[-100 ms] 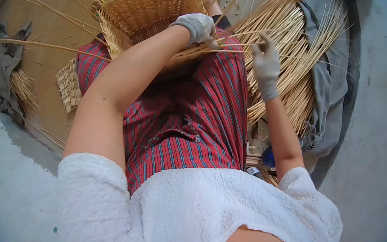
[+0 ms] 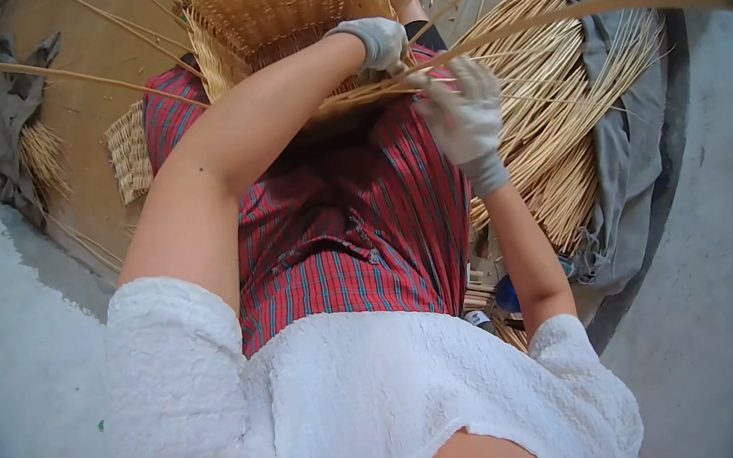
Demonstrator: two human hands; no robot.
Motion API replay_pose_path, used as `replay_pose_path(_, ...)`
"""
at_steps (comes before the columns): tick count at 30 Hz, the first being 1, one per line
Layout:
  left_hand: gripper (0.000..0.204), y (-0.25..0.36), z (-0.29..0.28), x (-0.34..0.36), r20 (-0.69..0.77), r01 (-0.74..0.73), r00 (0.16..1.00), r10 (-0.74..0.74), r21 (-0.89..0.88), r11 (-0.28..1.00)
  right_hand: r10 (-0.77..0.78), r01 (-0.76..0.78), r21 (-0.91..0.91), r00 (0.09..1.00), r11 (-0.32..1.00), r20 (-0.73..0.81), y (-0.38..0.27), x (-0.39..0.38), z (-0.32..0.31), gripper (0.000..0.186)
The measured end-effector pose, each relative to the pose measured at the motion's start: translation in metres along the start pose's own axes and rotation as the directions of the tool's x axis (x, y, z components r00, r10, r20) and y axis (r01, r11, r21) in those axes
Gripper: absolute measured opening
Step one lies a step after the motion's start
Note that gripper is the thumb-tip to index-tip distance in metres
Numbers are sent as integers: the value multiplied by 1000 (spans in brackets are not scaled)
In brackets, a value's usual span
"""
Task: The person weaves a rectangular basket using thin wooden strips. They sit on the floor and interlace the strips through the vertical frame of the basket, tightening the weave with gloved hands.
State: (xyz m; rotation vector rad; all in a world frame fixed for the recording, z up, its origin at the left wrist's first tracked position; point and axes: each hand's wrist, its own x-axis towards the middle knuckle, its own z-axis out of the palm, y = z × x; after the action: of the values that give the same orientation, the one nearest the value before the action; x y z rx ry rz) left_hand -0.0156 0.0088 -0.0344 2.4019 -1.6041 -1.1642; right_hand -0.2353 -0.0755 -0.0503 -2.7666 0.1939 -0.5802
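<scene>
A woven cane basket [image 2: 276, 5] rests tilted between my legs, its opening facing up and long stakes fanning out from it. My left hand [image 2: 379, 45], in a grey-white work glove, is closed over the near rim, where several canes [image 2: 356, 95] run together; its fingertips are partly hidden. Just right of it, my gloved right hand [image 2: 467, 119] has its fingers spread apart, thumb and forefinger reaching to the canes at the rim. A long bundle of canes [image 2: 580, 11], blurred, sweeps from there toward the right edge.
A big heap of loose canes [image 2: 553, 144] lies on a grey cloth [image 2: 629, 180] at the right. On the left are another grey cloth [image 2: 0, 123], a small cane bunch [image 2: 44, 163] and a woven piece [image 2: 127, 151]. Stakes stick out widely around the basket.
My right hand has moved left to the rim, its fingers spreading from the cane they were pinching. The long canes at the right have swung lower. My left hand stays at the rim.
</scene>
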Motion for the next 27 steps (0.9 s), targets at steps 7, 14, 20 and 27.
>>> replay_pose_path(7, 35, -35, 57, -65, -510, -49, 846, -157, -368, 929, -98, 100, -51, 994, 994, 43, 24, 13, 45, 63)
replay_pose_path(14, 15, -15, 76, -72, -597, 402, 736, -321, 4, 916, -10, 20, -84, 993, 996, 117, -3, 39, 46, 74)
replay_pose_path(20, 26, -59, 55, -78, -544, 409, 775, -322, 44, 911, -139, 133, 152, 990, 979, 25, 19, 78, 55, 41)
replay_pose_path(27, 20, -40, 53, -58, -487, 424, 825, -288, 195, 884, 102, -145, 137, 954, 980, 283, 42, 111, 50, 28)
